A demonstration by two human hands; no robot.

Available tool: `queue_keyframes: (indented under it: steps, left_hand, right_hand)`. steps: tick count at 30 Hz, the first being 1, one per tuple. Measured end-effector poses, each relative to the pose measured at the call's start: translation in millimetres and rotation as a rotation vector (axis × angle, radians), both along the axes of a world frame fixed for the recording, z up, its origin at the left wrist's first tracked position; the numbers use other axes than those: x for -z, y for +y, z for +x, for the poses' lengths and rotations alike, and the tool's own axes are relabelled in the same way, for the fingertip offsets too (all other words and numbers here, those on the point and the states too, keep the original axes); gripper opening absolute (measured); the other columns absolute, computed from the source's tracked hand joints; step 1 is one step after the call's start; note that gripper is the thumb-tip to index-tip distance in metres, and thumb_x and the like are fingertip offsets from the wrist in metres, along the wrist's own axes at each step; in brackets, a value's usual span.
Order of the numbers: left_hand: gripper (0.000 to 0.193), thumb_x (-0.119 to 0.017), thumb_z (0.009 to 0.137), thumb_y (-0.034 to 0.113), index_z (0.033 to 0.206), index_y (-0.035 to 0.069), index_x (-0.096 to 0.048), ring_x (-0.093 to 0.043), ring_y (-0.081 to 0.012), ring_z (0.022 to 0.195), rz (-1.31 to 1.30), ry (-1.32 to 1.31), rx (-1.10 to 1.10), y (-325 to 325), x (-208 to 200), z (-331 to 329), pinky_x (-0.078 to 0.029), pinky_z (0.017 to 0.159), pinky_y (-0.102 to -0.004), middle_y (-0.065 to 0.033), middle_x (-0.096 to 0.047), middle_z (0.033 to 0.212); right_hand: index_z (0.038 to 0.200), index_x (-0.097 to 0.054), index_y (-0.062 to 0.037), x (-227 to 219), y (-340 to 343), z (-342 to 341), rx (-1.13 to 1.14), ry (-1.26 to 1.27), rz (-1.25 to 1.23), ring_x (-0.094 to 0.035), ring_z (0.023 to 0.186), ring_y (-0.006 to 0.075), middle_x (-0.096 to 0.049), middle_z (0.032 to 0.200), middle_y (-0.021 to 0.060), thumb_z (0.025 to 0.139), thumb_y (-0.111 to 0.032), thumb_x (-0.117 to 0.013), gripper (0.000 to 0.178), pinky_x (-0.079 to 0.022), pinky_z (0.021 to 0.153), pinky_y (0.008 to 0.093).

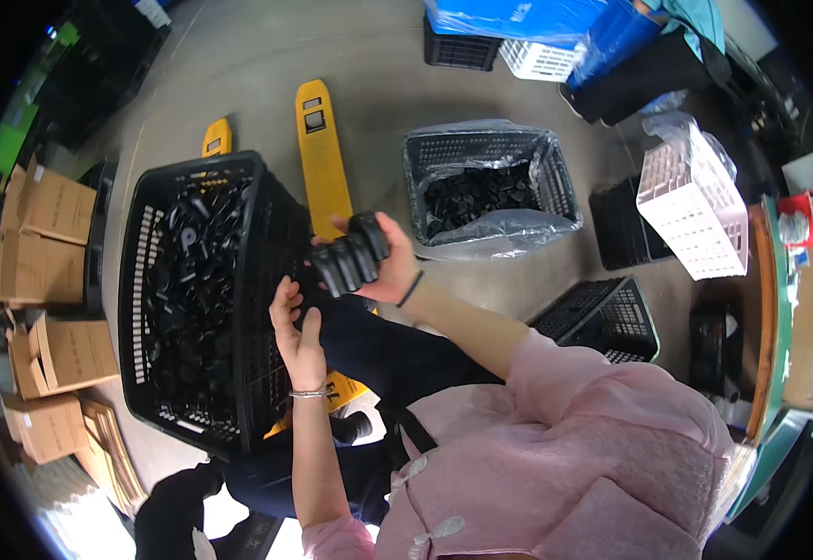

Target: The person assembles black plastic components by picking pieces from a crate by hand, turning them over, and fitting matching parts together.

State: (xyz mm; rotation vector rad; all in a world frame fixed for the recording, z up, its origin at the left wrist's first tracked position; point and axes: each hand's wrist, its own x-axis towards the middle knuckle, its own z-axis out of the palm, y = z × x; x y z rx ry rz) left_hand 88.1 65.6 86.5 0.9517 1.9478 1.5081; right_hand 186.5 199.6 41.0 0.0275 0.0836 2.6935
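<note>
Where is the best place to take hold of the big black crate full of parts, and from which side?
Probably the top rim of the black crate on two opposite sides, coming from above. It is open-topped, wide and heaped with black parts, so one hand looks too little; its lattice walls also give fingers purchase.

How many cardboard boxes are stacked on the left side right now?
4: one at upper left, one below it, one at mid-left, one lower down. More may be hidden past the rim.

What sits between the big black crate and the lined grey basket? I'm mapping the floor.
Head view: a yellow pallet jack fork lies between the black crate and the grey basket.
</note>
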Motion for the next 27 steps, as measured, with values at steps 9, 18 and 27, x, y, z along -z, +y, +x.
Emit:
queue_keyframes:
  steps: [9,18,27]
  left_hand:
    - [0.05,-0.047,0.076,-0.005,0.124,0.004,-0.041,-0.047,-0.0171,0.098,0.002,-0.151,-0.023,-10.4,-4.0,-11.3,-0.035,0.088,-0.0295,-0.0106,-0.048,0.113]
    - [0.042,-0.056,0.077,0.002,0.118,0.002,-0.045,-0.052,-0.0171,0.093,-0.057,-0.033,-0.405,-73.2,-17.6,-72.2,-0.042,0.08,-0.0269,-0.0129,-0.052,0.107]
    - [0.038,-0.053,0.074,-0.001,0.112,0.002,-0.051,-0.051,-0.009,0.077,-0.071,-0.204,-0.756,-159.9,6.4,-122.2,-0.041,0.068,-0.0209,-0.0062,-0.054,0.097]
  right_hand:
    - [0.114,-0.05,-0.0129,61.2,45.0,136.0,0.353,-0.273,-0.241,-0.039,0.115,0.0333,-0.041,0.124,0.018,0.078,-0.052,-0.045,0.054,-0.03,0.093,0.0552]
    - [0.137,-0.009,-0.0147,175.2,100.2,219.6,0.38,-1.231,-0.319,-0.034,0.116,0.042,-0.02,0.136,0.0207,0.066,-0.065,-0.054,0.098,-0.031,0.094,0.0533]
    - [0.115,-0.038,-0.0142,236.9,57.3,482.5,0.163,-1.803,-0.316,-0.045,0.088,0.0302,-0.044,0.108,0.0104,0.075,-0.056,-0.049,0.059,-0.036,0.073,0.0433]
